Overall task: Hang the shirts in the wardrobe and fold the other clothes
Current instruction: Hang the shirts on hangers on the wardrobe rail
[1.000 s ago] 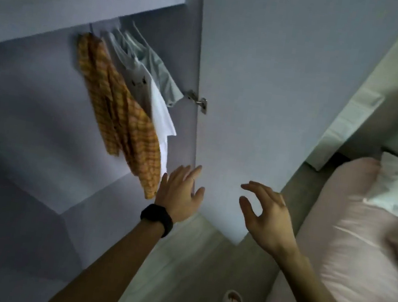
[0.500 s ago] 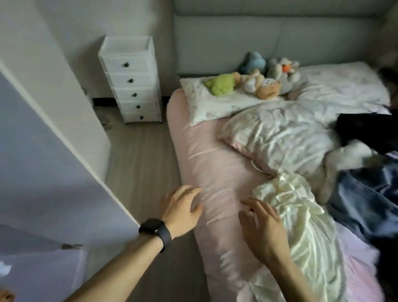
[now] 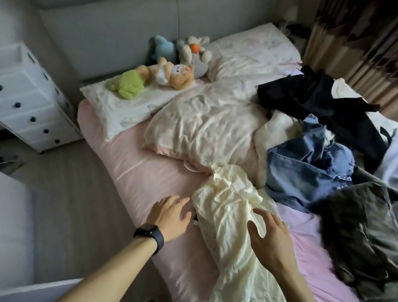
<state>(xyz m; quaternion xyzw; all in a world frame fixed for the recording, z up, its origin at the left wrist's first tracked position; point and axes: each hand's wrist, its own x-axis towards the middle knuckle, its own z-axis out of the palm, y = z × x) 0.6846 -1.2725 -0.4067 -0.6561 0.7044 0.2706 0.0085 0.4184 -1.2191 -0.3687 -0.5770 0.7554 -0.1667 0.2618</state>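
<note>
Both hands hover over the bed point(image 3: 139, 168), fingers apart and holding nothing: the left hand point(image 3: 169, 217) beside the cream shirt point(image 3: 229, 221), the right hand point(image 3: 270, 237) above it.

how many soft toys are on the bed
4, all near the headboard: a green one on the left pillow, a tan one beside it, a blue one and a white rabbit behind. Others may be hidden.
</note>
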